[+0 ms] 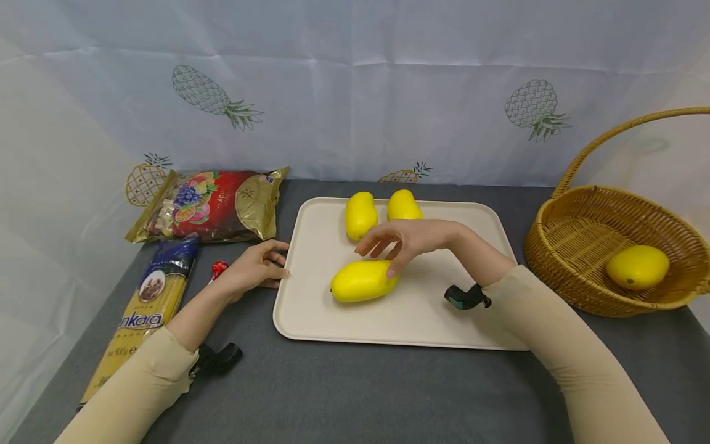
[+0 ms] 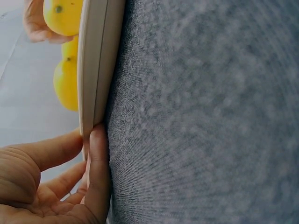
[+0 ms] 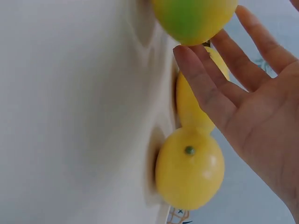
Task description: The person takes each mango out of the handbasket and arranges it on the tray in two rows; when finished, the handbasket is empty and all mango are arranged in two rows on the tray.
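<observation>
1. The fingers of the right hand (image 1: 409,239) are spread and gently bent over the near yellow fruit (image 1: 359,285), with nothing gripped; whether the fruit is touched by the thumb tip cannot be told; the spread seems suited to the fruit's girth.
2. By the left hand (image 1: 256,268), the rim of the beige tray (image 1: 432,325) is pinched between thumb and finger, presumably so that sliding is prevented.
3. The near yellow fruit is laid sideways on the tray; behind it, the far left fruit (image 1: 361,216) and far right fruit (image 1: 404,205) are set at the far side, perhaps so that room is left in front.
4. Another fruit (image 1: 638,267) is contained in the wicker basket (image 1: 560,279), whose wall would check rolling; a pasta packet (image 1: 138,320) and a red-and-gold bag (image 1: 222,206) are placed leftward, apparently out of the way.
</observation>
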Motion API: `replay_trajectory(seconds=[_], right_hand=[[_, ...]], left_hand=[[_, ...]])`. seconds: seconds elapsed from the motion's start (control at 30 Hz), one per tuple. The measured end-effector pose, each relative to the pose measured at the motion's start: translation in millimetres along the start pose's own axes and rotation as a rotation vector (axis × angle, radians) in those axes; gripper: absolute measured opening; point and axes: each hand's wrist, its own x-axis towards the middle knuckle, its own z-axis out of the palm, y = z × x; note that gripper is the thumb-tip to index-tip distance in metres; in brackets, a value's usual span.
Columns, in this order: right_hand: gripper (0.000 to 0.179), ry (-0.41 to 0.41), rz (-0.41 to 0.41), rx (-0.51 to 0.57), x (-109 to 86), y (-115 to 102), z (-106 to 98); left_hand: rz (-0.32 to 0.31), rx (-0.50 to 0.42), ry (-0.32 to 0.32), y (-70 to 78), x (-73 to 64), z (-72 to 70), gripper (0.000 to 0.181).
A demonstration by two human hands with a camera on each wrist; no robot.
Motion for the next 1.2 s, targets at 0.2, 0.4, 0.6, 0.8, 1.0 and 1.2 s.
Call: replay_trajectory(seconds=[0.2,0.4,0.6,0.8,1.0,1.2], right_hand=[[0.069,0.054,0.011,-0.047,-5.6,6.1,8.8],[0.063,0.052,0.015,-0.069,-0.7,8.3,12.2],[0.06,0.008,0.014,-0.088,3.4,5.8,9.8],[0.061,-0.044,0.006,-0.068,10.0,2.7,4.3],[0.058,-0.079,0.002,-0.032,16.0,1.2,2.7],[0.059,-0.098,-0.026,0.006,19.9,0.6,3.5]], left_hand=[[-0.001,0.003,0.001,0.5,-0.1,0.2,0.06],[-0.007,-0.001,-0.001,-0.3,0.4,1.7,0.06],[-0.006,0.005,0.002,0.7,0.0,1.1,0.06],[-0.002,0.002,-0.003,1.5,-0.9,0.6,0.06],[0.006,-0.002,-0.005,1.7,-1.2,0.7,0.061],[0.007,-0.007,-0.006,3.4,-2.3,0.6,0.062]])
